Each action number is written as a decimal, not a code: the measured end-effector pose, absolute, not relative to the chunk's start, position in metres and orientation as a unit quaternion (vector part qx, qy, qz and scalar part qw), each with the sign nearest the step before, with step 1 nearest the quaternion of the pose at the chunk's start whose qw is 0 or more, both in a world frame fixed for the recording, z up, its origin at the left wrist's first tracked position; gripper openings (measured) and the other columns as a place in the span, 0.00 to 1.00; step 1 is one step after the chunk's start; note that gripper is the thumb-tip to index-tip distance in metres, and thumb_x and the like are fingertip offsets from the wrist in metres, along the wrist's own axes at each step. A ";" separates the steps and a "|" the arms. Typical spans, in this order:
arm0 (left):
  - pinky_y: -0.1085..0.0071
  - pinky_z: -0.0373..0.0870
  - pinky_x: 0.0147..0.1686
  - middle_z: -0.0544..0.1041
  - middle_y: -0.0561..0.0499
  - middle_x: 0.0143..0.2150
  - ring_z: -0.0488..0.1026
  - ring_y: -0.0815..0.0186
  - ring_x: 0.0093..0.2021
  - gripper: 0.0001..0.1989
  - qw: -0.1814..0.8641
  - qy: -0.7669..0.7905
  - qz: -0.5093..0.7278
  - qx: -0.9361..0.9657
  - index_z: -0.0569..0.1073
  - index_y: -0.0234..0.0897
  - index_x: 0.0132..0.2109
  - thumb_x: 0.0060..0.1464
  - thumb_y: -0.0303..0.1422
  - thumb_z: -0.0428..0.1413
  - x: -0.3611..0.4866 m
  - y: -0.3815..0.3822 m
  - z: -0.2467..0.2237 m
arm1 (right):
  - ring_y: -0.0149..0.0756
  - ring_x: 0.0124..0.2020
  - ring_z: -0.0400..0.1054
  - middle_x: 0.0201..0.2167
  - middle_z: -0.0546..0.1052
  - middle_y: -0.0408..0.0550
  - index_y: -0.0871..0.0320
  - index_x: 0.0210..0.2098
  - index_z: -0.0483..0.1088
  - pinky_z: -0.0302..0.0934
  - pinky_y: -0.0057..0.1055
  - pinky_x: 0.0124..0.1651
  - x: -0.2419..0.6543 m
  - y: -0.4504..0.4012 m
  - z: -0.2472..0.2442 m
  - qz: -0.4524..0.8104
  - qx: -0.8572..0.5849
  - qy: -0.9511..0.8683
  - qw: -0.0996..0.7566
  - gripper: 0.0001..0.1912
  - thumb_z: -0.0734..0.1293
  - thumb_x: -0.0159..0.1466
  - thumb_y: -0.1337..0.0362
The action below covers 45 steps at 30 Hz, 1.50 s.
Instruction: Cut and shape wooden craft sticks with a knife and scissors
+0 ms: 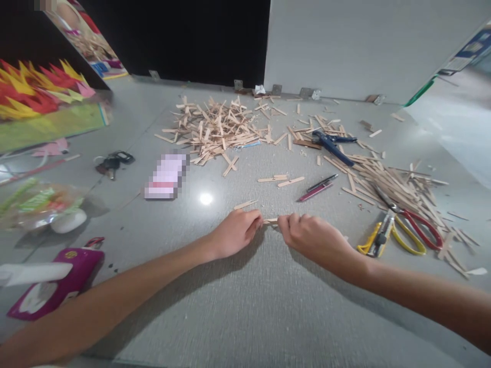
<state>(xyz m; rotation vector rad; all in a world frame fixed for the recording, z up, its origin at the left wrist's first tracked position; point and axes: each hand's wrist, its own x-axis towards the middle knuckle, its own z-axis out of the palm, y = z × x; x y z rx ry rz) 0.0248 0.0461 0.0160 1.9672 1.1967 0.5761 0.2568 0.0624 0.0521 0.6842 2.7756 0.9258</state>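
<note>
Between my two hands stretches a short wooden craft stick, its middle showing and both ends covered by fingers. My left hand is closed on one end, and my right hand grips the other. Just beyond my left hand lies a loose craft stick. Farther off, a few short sticks rest on the grey table, with a dark pen and a maroon pen to their right.
A big pile of craft sticks lies at the back. On the right are blue-handled pliers, scissors, a yellow cutter and split sticks. To the left sit a phone, keys, a plastic bag and a purple pouch.
</note>
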 end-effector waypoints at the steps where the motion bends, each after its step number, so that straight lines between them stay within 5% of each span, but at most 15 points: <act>1: 0.70 0.60 0.29 0.67 0.58 0.22 0.64 0.68 0.21 0.16 0.365 0.469 0.226 0.772 0.61 0.41 0.31 0.71 0.27 0.45 0.025 0.046 0.015 | 0.32 0.18 0.60 0.21 0.71 0.43 0.57 0.34 0.65 0.37 0.34 0.24 0.258 0.066 0.049 0.298 0.224 0.926 0.069 0.15 0.57 0.68 0.82; 6: 0.69 0.60 0.29 0.67 0.57 0.22 0.65 0.67 0.22 0.16 0.302 0.488 0.216 0.790 0.65 0.40 0.31 0.71 0.27 0.48 0.024 0.046 0.011 | 0.31 0.17 0.59 0.21 0.72 0.42 0.57 0.34 0.65 0.33 0.35 0.24 0.262 0.080 0.040 0.234 0.197 0.948 0.087 0.13 0.59 0.69 0.80; 13: 0.69 0.62 0.29 0.72 0.55 0.26 0.69 0.65 0.24 0.14 0.282 0.487 0.216 0.798 0.68 0.39 0.35 0.72 0.27 0.46 0.026 0.041 0.006 | 0.30 0.16 0.59 0.19 0.70 0.42 0.58 0.33 0.66 0.32 0.33 0.23 0.252 0.061 0.042 0.310 0.255 0.912 0.082 0.15 0.58 0.69 0.81; 37: 0.70 0.55 0.24 0.62 0.59 0.21 0.62 0.68 0.19 0.17 0.201 0.521 0.179 0.810 0.67 0.40 0.36 0.76 0.31 0.43 0.030 0.035 0.004 | 0.30 0.15 0.56 0.18 0.70 0.42 0.61 0.38 0.71 0.33 0.31 0.21 0.240 0.062 0.038 0.318 0.260 0.908 0.085 0.14 0.58 0.67 0.83; 45: 0.71 0.63 0.27 0.76 0.52 0.27 0.76 0.64 0.24 0.16 0.154 0.543 0.174 0.807 0.72 0.37 0.43 0.78 0.31 0.42 0.033 0.026 0.001 | 0.34 0.22 0.65 0.26 0.75 0.47 0.61 0.40 0.71 0.48 0.32 0.24 0.251 0.070 0.050 0.258 0.256 0.928 0.084 0.15 0.58 0.70 0.82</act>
